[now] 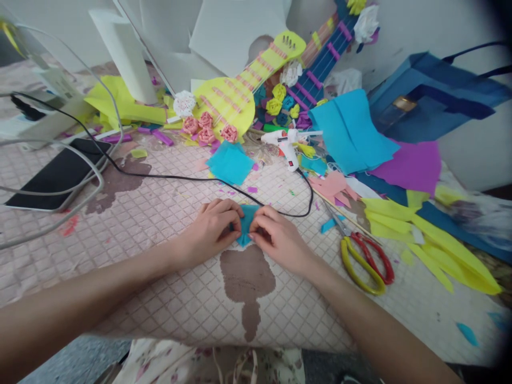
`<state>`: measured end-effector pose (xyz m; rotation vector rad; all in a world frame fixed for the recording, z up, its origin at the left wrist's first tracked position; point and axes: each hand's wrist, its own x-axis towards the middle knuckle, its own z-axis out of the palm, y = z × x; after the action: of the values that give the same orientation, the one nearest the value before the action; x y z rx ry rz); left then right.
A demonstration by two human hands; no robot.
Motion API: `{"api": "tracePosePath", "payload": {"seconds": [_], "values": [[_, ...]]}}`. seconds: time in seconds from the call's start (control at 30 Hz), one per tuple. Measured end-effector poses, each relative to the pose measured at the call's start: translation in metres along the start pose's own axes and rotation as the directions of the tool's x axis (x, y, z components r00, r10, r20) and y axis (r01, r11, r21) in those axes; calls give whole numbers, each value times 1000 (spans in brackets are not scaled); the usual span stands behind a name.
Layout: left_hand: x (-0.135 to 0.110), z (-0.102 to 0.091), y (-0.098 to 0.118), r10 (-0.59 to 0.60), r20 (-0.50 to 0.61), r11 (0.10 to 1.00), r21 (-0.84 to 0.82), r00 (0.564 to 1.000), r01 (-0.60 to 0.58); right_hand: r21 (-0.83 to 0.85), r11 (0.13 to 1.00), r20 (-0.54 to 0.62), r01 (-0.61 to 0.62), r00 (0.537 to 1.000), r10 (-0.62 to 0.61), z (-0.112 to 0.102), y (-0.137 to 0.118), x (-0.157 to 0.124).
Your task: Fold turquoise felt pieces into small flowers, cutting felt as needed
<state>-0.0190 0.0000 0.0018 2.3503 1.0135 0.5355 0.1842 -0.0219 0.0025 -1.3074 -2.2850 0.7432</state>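
Turquoise crepe-paper piece between hands, near end tapering toward body; long axis seems to run away from body, edges partly covered by fingers. Left hand pinching left side, right hand pinching right; hands apart, neither clearly nearer. Brown worn patch of quilted table cover just bodyward. Black cord passing just beyond paper. Farther out: turquoise sheets, white glue gun. Scissors right of right hand.

Matt, creased turquoise paper
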Motion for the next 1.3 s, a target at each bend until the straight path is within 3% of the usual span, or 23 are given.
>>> {"api": "tracePosePath", "payload": {"seconds": [0.83,1.07,1.3], "values": [[-3,9,0,-5,-66,999,50,998,8,-74,997,14,12,1000,-11,1,-1,1],[-2,6,1,-8,-51,1000,15,999,8,-21,999,38,29,999,-28,-1,2,2],[-2,8,2,-15,-55,999,42,998,18,-110,993,34,39,999,-35,1,0,2]]}}
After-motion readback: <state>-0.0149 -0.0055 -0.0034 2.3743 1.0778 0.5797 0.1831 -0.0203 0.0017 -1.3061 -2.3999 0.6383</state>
